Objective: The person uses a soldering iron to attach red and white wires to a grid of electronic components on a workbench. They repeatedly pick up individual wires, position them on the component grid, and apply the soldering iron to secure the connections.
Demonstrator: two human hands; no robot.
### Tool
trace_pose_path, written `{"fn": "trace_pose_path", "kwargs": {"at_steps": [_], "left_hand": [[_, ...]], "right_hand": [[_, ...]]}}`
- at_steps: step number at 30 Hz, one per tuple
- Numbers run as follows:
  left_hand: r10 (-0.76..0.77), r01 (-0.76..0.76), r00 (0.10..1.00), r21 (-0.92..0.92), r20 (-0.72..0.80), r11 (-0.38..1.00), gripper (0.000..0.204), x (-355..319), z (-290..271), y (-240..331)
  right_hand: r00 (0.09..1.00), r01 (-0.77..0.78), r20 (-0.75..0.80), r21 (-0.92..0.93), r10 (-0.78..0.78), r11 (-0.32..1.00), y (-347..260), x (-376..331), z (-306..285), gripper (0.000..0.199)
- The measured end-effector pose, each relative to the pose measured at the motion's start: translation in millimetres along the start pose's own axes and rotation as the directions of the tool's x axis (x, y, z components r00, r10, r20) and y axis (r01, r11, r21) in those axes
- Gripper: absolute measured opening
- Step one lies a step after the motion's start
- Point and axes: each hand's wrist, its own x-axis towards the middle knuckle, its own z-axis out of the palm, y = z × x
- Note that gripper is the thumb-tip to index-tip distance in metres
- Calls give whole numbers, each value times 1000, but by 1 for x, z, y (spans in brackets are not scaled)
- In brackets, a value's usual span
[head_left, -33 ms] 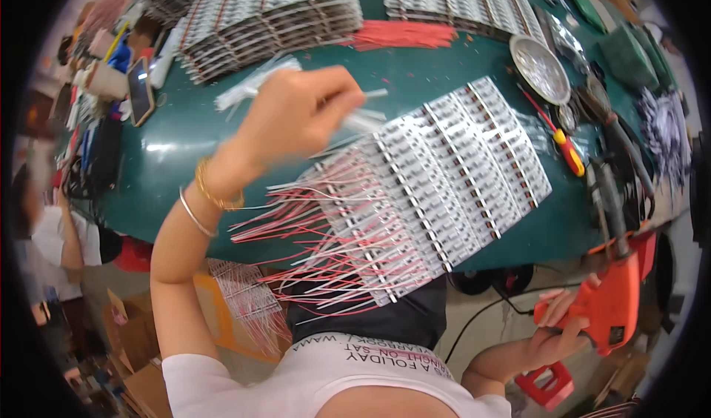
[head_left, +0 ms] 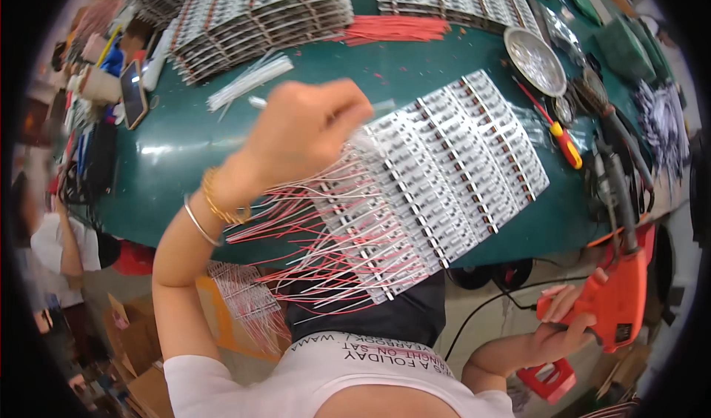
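My left hand [head_left: 307, 133] is raised over the green table [head_left: 185, 158], fingers closed on a thin white wire whose ends stick out on both sides. Under it lies a wide panel of white strip boards [head_left: 452, 166], tilted across the table's near edge. Many red and white wires [head_left: 311, 233] hang from its near side toward me. My right hand [head_left: 566, 325] is low at the right, below the table edge, gripping an orange power tool [head_left: 622, 299] with a black cord.
Stacks of strip boards [head_left: 259, 14] lie at the back, with a red wire bundle [head_left: 392, 29] and loose white wires [head_left: 248, 81]. A metal dish [head_left: 535, 58], a red-and-yellow screwdriver [head_left: 561, 138] and a phone [head_left: 133, 95] lie about. Another person [head_left: 55, 247] is at the left.
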Motion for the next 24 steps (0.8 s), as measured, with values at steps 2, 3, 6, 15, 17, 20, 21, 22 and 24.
{"fn": "trace_pose_path", "kwargs": {"at_steps": [2, 3, 6, 15, 17, 20, 21, 22, 24], "left_hand": [[41, -42, 999, -59, -23, 997, 7, -7, 33, 7], [61, -64, 997, -90, -41, 994, 6, -7, 47, 7], [50, -55, 996, -63, -77, 997, 9, 4, 64, 5], [-58, 50, 995, -98, -85, 994, 11, 0, 77, -9], [-49, 41, 996, -100, -80, 994, 10, 2, 80, -8], [-50, 44, 996, -88, -69, 995, 10, 2, 79, -6], [-51, 45, 996, -92, -72, 995, 10, 2, 80, -7], [-51, 43, 996, -94, -76, 995, 11, 2, 81, -7], [-49, 42, 996, -96, -71, 994, 11, 2, 82, -7]], "right_hand": [[999, -46, -17, 34, 47, 998, -4, 7, 16, 72], [996, -87, 8, 85, 86, 993, -4, 7, 23, 73], [965, -254, 125, 205, 232, 945, 6, 3, 42, 75], [889, -445, 111, -24, 444, 895, 33, -11, 93, 72], [880, -459, 93, -81, 466, 885, 33, -12, 89, 74], [869, -448, 163, -137, 467, 883, 36, -13, 82, 73], [872, -440, 158, -158, 463, 884, 37, -14, 81, 71], [876, -430, 153, -176, 456, 885, 38, -15, 80, 70], [881, -424, 144, -186, 451, 886, 38, -15, 80, 67]]}}
